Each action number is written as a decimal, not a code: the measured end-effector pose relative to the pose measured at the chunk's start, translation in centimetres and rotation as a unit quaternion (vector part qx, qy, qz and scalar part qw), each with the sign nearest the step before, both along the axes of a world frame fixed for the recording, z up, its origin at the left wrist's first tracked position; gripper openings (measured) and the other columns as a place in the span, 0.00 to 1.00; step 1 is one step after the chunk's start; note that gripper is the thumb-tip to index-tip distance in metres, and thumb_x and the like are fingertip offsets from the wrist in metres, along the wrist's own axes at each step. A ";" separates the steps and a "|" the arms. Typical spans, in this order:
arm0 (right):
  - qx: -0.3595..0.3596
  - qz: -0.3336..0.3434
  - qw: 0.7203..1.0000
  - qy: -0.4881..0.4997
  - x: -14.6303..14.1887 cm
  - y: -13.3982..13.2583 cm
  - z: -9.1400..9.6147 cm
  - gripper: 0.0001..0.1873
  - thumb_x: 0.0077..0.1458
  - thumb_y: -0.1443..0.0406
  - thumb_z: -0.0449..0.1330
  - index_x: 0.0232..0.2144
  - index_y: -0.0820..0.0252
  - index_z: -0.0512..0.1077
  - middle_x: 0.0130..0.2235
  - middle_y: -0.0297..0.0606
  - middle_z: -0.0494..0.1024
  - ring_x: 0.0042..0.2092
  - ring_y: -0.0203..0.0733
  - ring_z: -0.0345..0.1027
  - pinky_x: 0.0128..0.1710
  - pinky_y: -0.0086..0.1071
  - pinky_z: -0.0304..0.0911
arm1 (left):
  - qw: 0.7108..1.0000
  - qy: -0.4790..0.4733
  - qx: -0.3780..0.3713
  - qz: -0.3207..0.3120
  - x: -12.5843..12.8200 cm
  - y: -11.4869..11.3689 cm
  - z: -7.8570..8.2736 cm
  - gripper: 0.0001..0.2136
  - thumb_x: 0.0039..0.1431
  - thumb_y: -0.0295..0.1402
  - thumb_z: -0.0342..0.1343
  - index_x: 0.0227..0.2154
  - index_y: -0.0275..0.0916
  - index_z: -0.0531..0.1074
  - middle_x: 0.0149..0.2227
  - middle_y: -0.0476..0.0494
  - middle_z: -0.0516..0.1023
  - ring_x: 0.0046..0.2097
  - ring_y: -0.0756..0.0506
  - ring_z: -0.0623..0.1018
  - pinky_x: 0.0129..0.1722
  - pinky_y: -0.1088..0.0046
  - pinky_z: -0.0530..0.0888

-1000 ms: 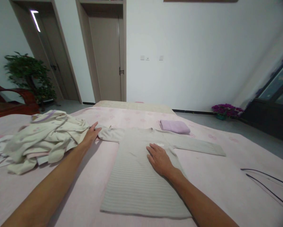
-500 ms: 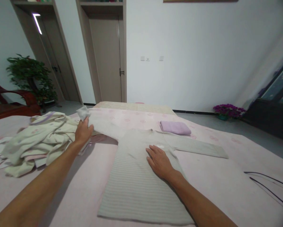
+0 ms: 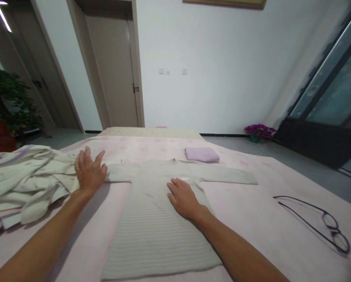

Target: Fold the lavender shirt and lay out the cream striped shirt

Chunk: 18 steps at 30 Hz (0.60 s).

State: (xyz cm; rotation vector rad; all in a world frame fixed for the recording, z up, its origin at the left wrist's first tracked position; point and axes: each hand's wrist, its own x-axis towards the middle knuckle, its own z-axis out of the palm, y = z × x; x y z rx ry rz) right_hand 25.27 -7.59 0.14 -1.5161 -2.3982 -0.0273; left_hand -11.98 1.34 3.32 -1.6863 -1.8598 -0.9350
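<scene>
A pale grey striped long-sleeved shirt [image 3: 160, 231] lies spread flat, its sleeves stretched out to both sides and its collar toward the far side. My right hand [image 3: 182, 197] rests on the chest of the shirt, palm down with fingers extended. At the end of the left sleeve is my left hand [image 3: 90, 170], fingers spread and gripping nothing; it hides the cuff. Just beside it sits a heap of crumpled cream clothes [image 3: 37, 176].
The shirt lies on a pink patterned cover [image 3: 242, 219]. A folded lilac cloth [image 3: 202, 154] sits beyond the right shoulder. Black-framed glasses [image 3: 310, 215] lie at the right. Farther back are a door [image 3: 112, 70] and purple flowers [image 3: 260, 131].
My left hand has let go of the raised left cuff, and that sleeve now lies flat. My right hand stays on the chest. The view has turned right, bringing the whole glasses into sight.
</scene>
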 end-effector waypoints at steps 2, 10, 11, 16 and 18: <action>0.005 0.001 1.000 0.005 0.0 -0.1 0.1 0.22 0.66 0.61 0.51 0.59 0.59 0.67 0.63 0.47 0.66 0.65 0.48 0.56 0.66 0.44 0.49 | 0.995 0.003 -0.052 -0.080 1.9 0.2 -0.8 0.22 0.62 0.33 0.50 0.60 0.40 0.68 0.71 0.36 0.51 0.71 0.33 0.50 0.67 0.48 0.53; 0.013 0.004 1.000 0.010 0.2 -0.3 0.1 0.21 0.65 0.60 0.53 0.59 0.58 0.67 0.63 0.46 0.67 0.64 0.48 0.57 0.66 0.44 0.49 | 0.936 0.039 -0.216 -0.274 10.9 -1.5 -6.8 0.24 0.67 0.42 0.46 0.61 0.35 0.66 0.66 0.32 0.65 0.70 0.37 0.57 0.68 0.56 0.53; 0.012 0.003 1.000 0.011 0.2 -0.3 0.1 0.21 0.66 0.60 0.53 0.59 0.57 0.67 0.63 0.46 0.67 0.65 0.48 0.57 0.66 0.43 0.49 | 0.934 0.056 -0.234 -0.263 11.6 -1.8 -7.0 0.25 0.67 0.43 0.46 0.62 0.35 0.66 0.66 0.31 0.64 0.70 0.35 0.57 0.68 0.54 0.53; 0.010 -0.001 1.000 0.010 0.2 -0.2 0.0 0.22 0.66 0.60 0.52 0.59 0.58 0.67 0.63 0.46 0.67 0.65 0.48 0.57 0.66 0.43 0.49 | 0.925 0.115 -0.293 -0.212 12.2 -2.8 -6.3 0.26 0.69 0.45 0.44 0.66 0.41 0.62 0.69 0.34 0.58 0.70 0.33 0.56 0.66 0.51 0.53; 0.010 0.003 1.000 0.008 0.3 -0.2 0.0 0.22 0.66 0.60 0.52 0.59 0.58 0.67 0.64 0.46 0.66 0.65 0.48 0.57 0.66 0.43 0.49 | 0.926 0.113 -0.298 -0.205 12.1 -2.9 -5.9 0.27 0.69 0.46 0.44 0.66 0.43 0.61 0.69 0.35 0.57 0.70 0.33 0.56 0.66 0.50 0.53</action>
